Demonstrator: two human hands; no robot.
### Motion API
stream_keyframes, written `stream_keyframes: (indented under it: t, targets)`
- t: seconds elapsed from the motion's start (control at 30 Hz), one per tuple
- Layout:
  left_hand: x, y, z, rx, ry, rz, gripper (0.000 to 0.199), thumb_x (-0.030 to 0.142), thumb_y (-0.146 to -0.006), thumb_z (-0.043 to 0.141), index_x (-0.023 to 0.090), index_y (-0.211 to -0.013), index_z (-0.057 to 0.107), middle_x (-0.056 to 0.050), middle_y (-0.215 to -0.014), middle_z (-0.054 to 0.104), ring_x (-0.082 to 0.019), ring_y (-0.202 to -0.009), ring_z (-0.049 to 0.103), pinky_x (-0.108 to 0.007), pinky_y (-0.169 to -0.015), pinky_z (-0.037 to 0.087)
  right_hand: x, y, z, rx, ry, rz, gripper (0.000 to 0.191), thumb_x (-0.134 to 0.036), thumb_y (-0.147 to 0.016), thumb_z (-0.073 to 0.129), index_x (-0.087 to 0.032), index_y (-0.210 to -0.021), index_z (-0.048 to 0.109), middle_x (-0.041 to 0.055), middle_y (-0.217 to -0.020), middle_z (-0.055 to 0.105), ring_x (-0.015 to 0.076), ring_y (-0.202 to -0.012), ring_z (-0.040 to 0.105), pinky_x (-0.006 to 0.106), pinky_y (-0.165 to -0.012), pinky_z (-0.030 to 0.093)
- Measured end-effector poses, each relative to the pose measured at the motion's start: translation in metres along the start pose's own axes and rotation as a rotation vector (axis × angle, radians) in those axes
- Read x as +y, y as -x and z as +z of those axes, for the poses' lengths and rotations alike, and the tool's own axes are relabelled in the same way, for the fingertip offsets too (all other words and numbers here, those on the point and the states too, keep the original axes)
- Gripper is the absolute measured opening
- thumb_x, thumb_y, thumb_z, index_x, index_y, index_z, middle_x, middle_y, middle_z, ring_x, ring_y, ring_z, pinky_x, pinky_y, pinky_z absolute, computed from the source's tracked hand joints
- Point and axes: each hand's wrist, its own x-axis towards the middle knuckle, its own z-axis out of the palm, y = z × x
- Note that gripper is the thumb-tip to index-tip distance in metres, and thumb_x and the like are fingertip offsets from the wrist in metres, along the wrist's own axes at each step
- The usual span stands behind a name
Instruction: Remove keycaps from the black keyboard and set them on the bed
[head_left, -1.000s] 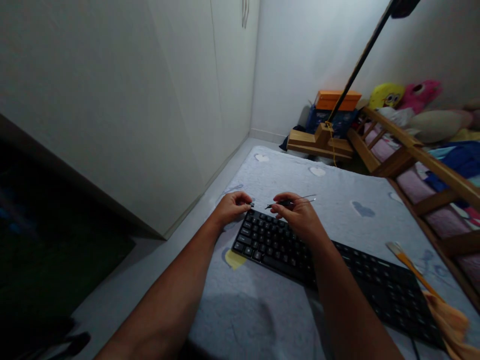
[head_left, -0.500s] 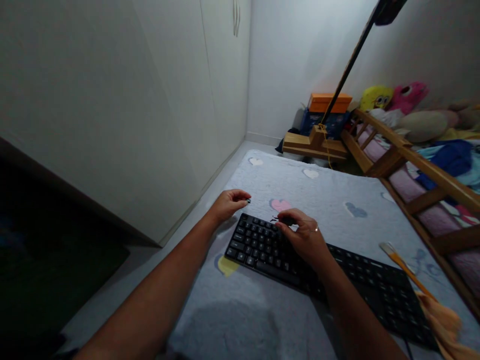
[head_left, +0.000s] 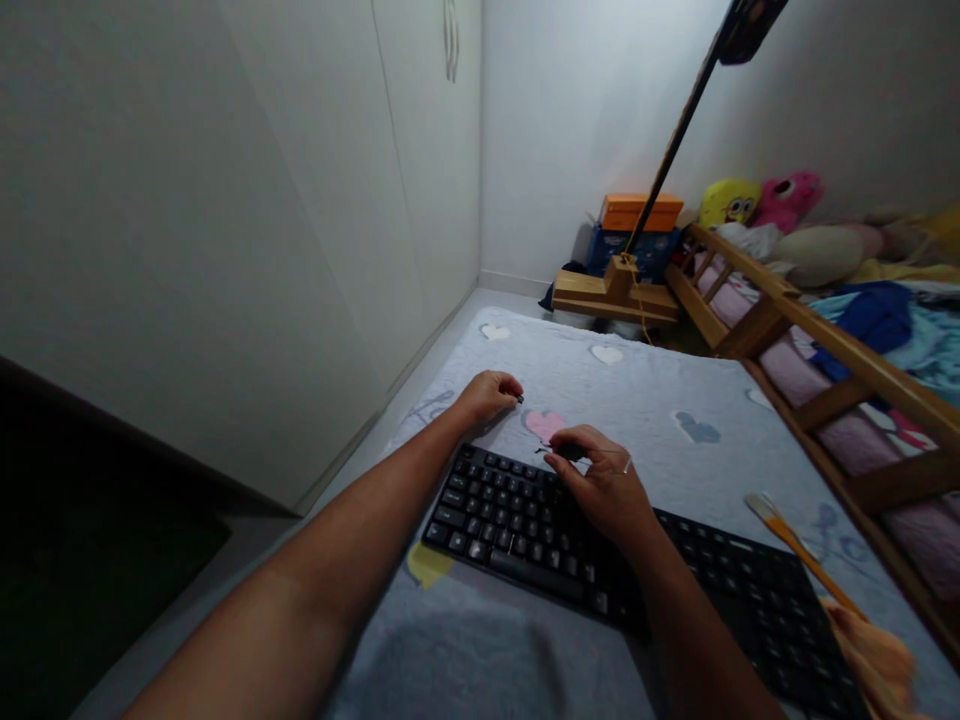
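The black keyboard (head_left: 517,520) lies at a slant on the pale blue heart-patterned cover. My left hand (head_left: 489,396), just beyond the keyboard's far left corner, is closed in a pinch on a small dark piece (head_left: 519,398), too small to identify surely. Over the keyboard's far edge, my right hand (head_left: 600,475) is closed on a small black keycap puller (head_left: 571,451). Its thin prongs point left, towards the pink heart. My right hand and forearm hide the middle of the keyboard.
An orange-handled brush (head_left: 806,555) lies right of the keyboard, with an orange cloth (head_left: 870,640) below it. A pale wardrobe (head_left: 300,200) stands on the left. A wooden bed rail (head_left: 847,360) bounds the right. A wooden stand (head_left: 619,290) is at the far end.
My left hand has moved right and slightly farther away, over the cover, still pinching the small piece. My right hand keeps the puller above the keyboard. The view has shifted a little.
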Motion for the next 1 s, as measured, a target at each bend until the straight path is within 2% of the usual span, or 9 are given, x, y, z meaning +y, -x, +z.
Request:
stream_keyframes:
  t: [0.5,0.73,1.0]
  targets:
    - [-0.002,-0.036,0.009,0.099,-0.150,0.074,0.021,0.014,-0.066,0.064,0.015,-0.085,0.073,-0.002,-0.077,0.071,-0.013,-0.068,0.060,-0.027,-0.071,0.047,0.005,0.001,-0.001,-0.051,-0.012,0.071,0.007,-0.021,-0.082,0.063,-0.018,-0.088,0.065,0.0050,-0.088,0.068,0.0164,-0.078,0.064,0.031,-0.076,0.052]
    - [-0.008,-0.043,0.009,0.095,-0.188,0.077,0.020,0.013,-0.066,0.062,0.017,-0.083,0.072,-0.002,-0.078,0.071,-0.014,-0.072,0.062,-0.027,-0.074,0.048,0.002,0.000,-0.004,-0.062,-0.004,0.077,0.006,-0.020,-0.081,0.064,-0.018,-0.087,0.065,0.0042,-0.086,0.069,0.0159,-0.077,0.064,0.030,-0.074,0.052]
    - [-0.012,-0.042,0.008,0.095,-0.236,0.070,0.035,0.017,-0.067,0.064,0.017,-0.101,0.071,-0.003,-0.089,0.071,-0.015,-0.076,0.062,-0.027,-0.075,0.048,0.001,0.000,-0.005,-0.059,-0.002,0.078,0.005,-0.020,-0.081,0.064,-0.018,-0.087,0.065,0.0046,-0.087,0.069,0.0161,-0.077,0.064,0.030,-0.073,0.052]
